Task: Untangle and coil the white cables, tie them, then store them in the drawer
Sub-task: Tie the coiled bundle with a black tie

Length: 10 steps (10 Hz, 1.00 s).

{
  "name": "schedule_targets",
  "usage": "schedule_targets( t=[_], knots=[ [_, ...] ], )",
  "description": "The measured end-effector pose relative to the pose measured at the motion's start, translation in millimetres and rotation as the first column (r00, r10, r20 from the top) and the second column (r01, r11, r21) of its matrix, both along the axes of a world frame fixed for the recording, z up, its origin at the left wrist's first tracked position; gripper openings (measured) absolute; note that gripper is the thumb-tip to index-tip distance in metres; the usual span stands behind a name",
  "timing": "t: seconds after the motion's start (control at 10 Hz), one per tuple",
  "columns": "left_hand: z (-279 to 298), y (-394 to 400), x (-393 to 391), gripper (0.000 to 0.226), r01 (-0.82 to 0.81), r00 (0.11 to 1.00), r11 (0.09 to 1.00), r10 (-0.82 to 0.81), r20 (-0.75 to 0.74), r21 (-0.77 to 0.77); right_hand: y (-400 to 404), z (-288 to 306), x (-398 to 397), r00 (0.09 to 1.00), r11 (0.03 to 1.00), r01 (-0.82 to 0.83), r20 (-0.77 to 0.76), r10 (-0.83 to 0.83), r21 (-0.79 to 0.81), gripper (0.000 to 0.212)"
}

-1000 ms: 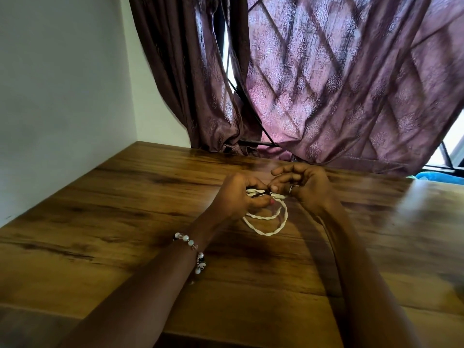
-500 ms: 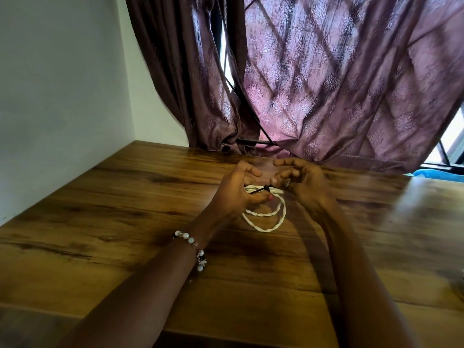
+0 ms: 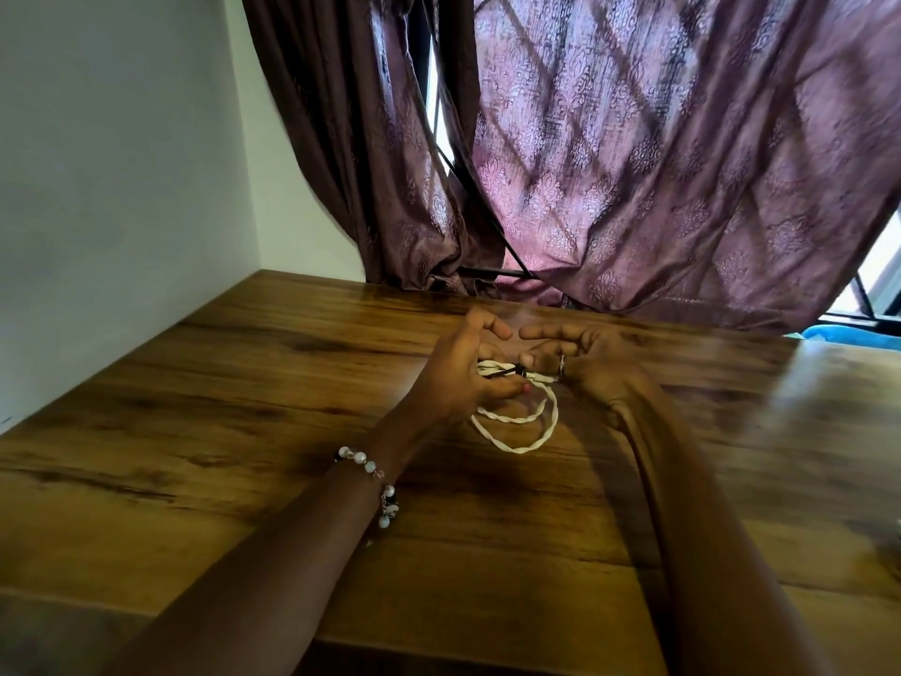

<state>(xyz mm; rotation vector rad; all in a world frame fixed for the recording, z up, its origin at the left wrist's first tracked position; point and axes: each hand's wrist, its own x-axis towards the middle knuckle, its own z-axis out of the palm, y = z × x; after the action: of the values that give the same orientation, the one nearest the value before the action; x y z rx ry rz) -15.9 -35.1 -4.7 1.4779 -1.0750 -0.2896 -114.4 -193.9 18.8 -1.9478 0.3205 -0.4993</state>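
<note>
Observed: the wooden table fills the lower view, its far edge meeting a white wall on my left and patterned purple curtains behind. A strip of window shows at the right, with something blue just below it.

My two forearms reach forward over the table and meet near its middle. My left hand grips the top of the coiled white cables: the thumb lies across the near side of the bundle, the lower fingers are curled round it from behind, and the index finger is raised and crooked above, touching nothing. My right hand comes in from the other side, its fingers bent inward; the fingertips close on the bundle at the dark tie, pinching there, while the upper finger arches free. I cannot tell exactly which fingers carry the pinch, as the frame is soft at that point.

The cables are twisted together into a small loop. The upper part is held between both hands; the lower curve hangs toward the table surface, and I cannot tell whether it touches the wood.

Minor items: a beaded bracelet on my left wrist, a ring on a right-hand finger
</note>
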Motion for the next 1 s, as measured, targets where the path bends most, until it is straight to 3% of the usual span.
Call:
schedule_targets(
  t=[0.2,0.3,0.4,0.5,0.6,0.7,0.8,0.9,1.0],
  knots=[
    [-2,-1,3,0.053,0.003,1.0,1.0,-0.003,-0.002,0.0,-3,-5,6,1.0,1.0,-0.002,-0.01,0.003,0.026,0.038],
    [0,-5,3,0.052,-0.012,1.0,0.999,0.012,-0.01,-0.033,3,-7,8,0.998,0.997,0.039,0.055,-0.043,0.06,0.029],
    [2,-8,7,0.055,-0.008,0.993,0.993,-0.006,-0.115,-0.12,17,-2,2,0.971,0.911,-0.05,0.234,-0.052,0.41,0.016],
    [5,-3,13,0.064,0.039,0.97,0.979,-0.085,-0.228,-0.2,18,-1,-12,0.972,0.89,-0.151,0.228,0.055,0.43,0.016],
    [5,-2,14,0.059,0.041,0.943,0.974,-0.111,-0.313,-0.223,23,-2,-14,0.964,0.88,-0.226,0.226,0.14,0.419,0.019],
    [6,-1,13,0.049,0.001,0.887,0.963,-0.126,-0.445,-0.271,28,1,-10,0.954,0.923,-0.22,0.268,0.135,0.316,0.02],
    [9,2,14,0.057,-0.005,0.787,0.952,-0.185,-0.588,-0.306,26,1,-11,0.927,0.876,-0.309,0.321,0.191,0.37,0.031],
    [10,4,15,0.051,0.033,0.711,0.951,-0.239,-0.662,-0.307,17,-5,-13,0.942,0.873,-0.311,0.247,0.229,0.376,0.036],
    [11,9,15,0.055,0.13,0.677,0.948,-0.299,-0.673,-0.291,7,-11,-13,0.973,0.948,-0.172,0.197,0.121,0.268,0.032]
  ],
)
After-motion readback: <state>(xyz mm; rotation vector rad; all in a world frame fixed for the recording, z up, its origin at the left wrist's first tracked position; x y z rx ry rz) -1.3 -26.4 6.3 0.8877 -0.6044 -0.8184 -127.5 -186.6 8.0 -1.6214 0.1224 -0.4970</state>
